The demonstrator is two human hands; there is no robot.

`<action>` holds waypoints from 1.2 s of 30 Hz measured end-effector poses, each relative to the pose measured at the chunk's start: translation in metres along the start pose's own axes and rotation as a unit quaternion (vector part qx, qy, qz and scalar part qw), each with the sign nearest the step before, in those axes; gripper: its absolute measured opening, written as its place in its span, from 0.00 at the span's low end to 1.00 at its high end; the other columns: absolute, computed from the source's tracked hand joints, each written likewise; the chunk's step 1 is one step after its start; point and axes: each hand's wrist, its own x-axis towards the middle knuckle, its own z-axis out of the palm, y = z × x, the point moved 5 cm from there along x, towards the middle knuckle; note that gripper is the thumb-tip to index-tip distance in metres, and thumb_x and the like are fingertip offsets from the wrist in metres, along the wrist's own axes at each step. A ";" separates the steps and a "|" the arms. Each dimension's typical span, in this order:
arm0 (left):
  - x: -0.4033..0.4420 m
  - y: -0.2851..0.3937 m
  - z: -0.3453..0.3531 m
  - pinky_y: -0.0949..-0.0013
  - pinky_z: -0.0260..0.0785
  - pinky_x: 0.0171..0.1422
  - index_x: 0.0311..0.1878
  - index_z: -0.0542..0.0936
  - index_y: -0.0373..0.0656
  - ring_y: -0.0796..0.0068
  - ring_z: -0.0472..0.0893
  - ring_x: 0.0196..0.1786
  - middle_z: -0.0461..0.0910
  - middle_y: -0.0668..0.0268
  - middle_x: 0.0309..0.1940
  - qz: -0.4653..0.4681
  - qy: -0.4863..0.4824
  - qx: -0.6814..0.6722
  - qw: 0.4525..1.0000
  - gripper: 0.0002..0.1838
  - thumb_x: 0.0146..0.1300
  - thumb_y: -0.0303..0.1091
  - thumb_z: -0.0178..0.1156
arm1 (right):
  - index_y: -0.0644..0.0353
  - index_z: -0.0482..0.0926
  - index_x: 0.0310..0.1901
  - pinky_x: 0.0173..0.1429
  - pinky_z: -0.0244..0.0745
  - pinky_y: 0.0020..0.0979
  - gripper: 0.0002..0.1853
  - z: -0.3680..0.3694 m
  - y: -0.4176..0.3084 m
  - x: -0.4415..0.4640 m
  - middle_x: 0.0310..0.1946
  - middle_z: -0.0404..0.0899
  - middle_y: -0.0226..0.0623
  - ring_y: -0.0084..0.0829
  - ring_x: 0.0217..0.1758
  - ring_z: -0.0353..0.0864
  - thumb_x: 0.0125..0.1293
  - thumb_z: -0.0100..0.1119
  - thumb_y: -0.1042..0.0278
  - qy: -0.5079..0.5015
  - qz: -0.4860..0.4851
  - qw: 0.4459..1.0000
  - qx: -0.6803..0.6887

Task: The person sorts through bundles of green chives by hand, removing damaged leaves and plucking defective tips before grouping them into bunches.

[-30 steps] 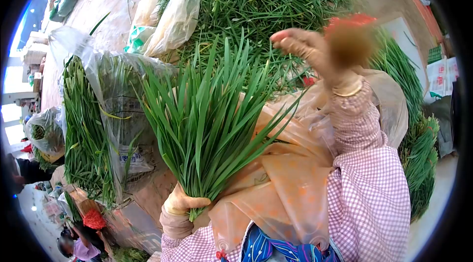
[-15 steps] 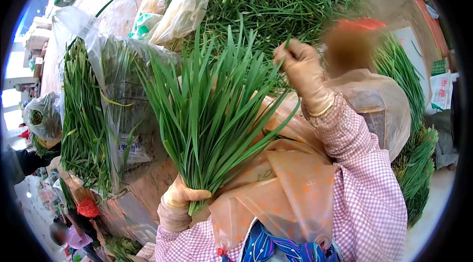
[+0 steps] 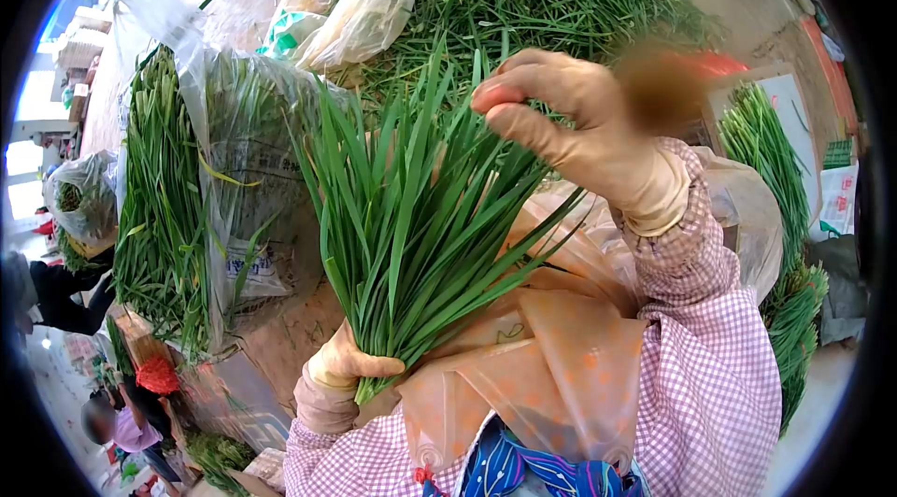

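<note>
A bunch of long flat green leaves, which look like garlic chives (image 3: 411, 245), fans upward in front of me. Its stem ends are wrapped by my gloved left hand (image 3: 348, 364), with the thumb across the front and cut ends poking out below. My gloved right hand (image 3: 570, 128) is raised beside the upper right leaf tips. Its thumb and fingers bend toward each other around a gap, and no leaf shows between them. A translucent orange-spotted apron (image 3: 533, 366) covers my front below the bunch.
Loose leaves form a large pile (image 3: 533, 2) at the back. Crumpled plastic bags (image 3: 364, 11) lie beside it. On the left stands a plastic-wrapped stack of greens (image 3: 168, 207). More bundled greens (image 3: 766, 151) lie at right. A person in purple (image 3: 140, 432) is at far lower left.
My right hand has come left and nearer the camera, over the leaf tips. The leaf pinched in it earlier no longer shows. My left hand keeps its hold on the bunch.
</note>
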 end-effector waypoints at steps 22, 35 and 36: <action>-0.003 -0.010 -0.010 0.62 0.59 0.71 0.69 0.65 0.40 0.66 0.72 0.63 0.74 0.61 0.61 -0.045 -0.039 -0.008 0.998 0.51 0.32 0.20 0.71 | 0.63 0.81 0.39 0.38 0.73 0.19 0.04 -0.002 0.062 -0.032 0.30 0.82 0.26 0.16 0.33 0.77 0.68 0.60 0.72 0.201 0.229 0.940 0.155; 0.000 0.006 0.003 0.61 0.58 0.73 0.71 0.64 0.41 0.62 0.71 0.66 0.73 0.60 0.63 -0.019 -0.057 -0.054 0.997 0.55 0.29 0.18 0.70 | 0.63 0.81 0.51 0.59 0.72 0.27 0.18 0.000 0.048 0.030 0.43 0.83 0.33 0.24 0.49 0.79 0.67 0.62 0.58 -0.091 0.234 0.945 0.212; 0.000 0.005 0.003 0.61 0.58 0.73 0.71 0.64 0.41 0.62 0.71 0.66 0.73 0.60 0.63 -0.023 -0.057 -0.053 0.997 0.54 0.30 0.18 0.70 | 0.63 0.81 0.51 0.59 0.72 0.27 0.18 0.011 0.048 0.028 0.43 0.83 0.33 0.24 0.49 0.79 0.65 0.63 0.59 -0.135 0.263 0.930 0.218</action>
